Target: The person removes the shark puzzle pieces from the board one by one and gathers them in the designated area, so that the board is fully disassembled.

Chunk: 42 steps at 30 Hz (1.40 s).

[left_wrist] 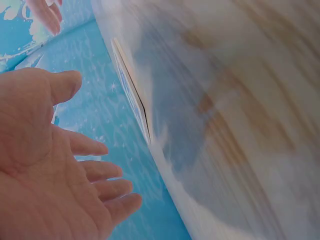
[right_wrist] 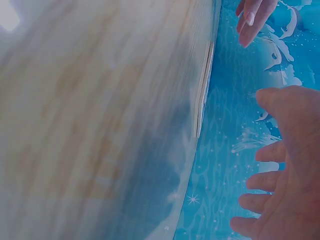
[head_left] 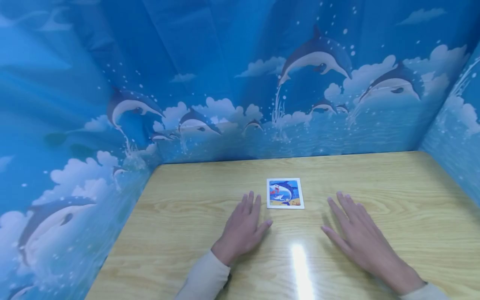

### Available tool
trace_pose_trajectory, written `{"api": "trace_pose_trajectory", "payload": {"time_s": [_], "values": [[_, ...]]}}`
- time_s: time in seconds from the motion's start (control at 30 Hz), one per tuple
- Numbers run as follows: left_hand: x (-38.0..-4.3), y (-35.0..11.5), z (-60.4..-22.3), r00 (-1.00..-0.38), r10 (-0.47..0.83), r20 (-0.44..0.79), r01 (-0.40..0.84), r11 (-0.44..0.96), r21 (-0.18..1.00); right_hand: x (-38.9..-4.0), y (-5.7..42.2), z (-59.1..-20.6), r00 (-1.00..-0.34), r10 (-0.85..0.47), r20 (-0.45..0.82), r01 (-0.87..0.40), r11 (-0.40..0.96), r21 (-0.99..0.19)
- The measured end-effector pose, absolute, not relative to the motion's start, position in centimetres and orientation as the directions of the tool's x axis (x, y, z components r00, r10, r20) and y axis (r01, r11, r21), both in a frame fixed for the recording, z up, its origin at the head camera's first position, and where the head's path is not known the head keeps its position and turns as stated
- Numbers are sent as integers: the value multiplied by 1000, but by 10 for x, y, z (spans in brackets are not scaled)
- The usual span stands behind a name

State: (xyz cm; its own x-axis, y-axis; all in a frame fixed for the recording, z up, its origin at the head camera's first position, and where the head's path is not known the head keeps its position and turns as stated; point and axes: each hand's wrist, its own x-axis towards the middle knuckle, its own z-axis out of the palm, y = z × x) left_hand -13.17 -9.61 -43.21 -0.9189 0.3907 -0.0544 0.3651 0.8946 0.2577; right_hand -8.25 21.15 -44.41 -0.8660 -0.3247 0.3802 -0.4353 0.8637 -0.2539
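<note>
A small square picture board with a white border lies flat on the wooden table, showing a blue-and-white sea animal over a sandy sea bed. Seen edge-on in the left wrist view, the board is thin, with a dark line along its side. My left hand is just left of and nearer than the board, palm down, fingers straight and thumb spread. Farther off on the right, my right hand has its fingers extended as well. Both palms face the table and hold nothing; a gap separates each hand from the board.
The light wood table is bordered at the back and sides by a blue sheet printed with dolphins, clouds and water. A bright light reflection runs along the tabletop between the forearms.
</note>
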Motion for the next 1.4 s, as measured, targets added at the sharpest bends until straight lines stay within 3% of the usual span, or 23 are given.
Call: {"api": "trace_pose_trajectory", "payload": {"time_s": [0.33, 0.77, 1.4], "values": [[-139, -75, -437, -877, 459, -144, 406, 866, 293, -83, 203, -443, -867, -327, 375, -447, 843, -298], [-147, -56, -443, -836, 503, -217, 476, 863, 169, -83, 190, -441, -865, -361, 349, -470, 827, -308], [-113, -64, -434, -809, 555, -196, 545, 832, 106, -95, 178, -443, -857, -419, 301, -502, 811, -299]]}}
